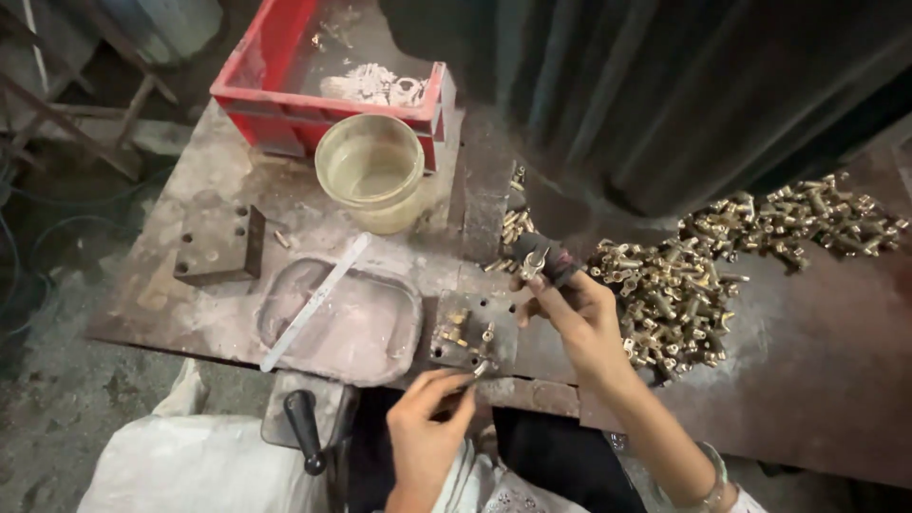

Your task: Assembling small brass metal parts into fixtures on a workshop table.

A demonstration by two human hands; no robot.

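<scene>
Red plastic crate (285, 90), at the far left of your metal table (817, 380): its floor is grimy, with a pale clump of scrap near its right wall.

Grey shallow tray (380, 332), just in front of your left side: dusty, and a long pale strip (313, 302) lies slantwise across it, one end sticking out over the far rim.

Round clear tub (370, 171), touching the crate's near wall: cloudy, with only a yellowish film at the bottom.

Heap of brass fittings (665, 294), loose on the table to your right, trailing off toward the far right edge; a smaller scatter lies beyond your right hand.

Drilled steel block (220, 247), left of the tray, upright on edge.

Drilled plate (470, 328), between your hands, carrying a few brass pieces in its holes.

White sack (190, 465), plain, below the table edge at your left.

Black lever handle (306, 432), beside the sack.

Your right hand (579, 318): fingers curled round a dark grip tool (540, 258) with a small brass piece at its tip, just above the plate.

Your left hand (427, 427): thumb and forefinger pinched narrowly on a small fitting (480, 368) at the plate's near edge.
</scene>
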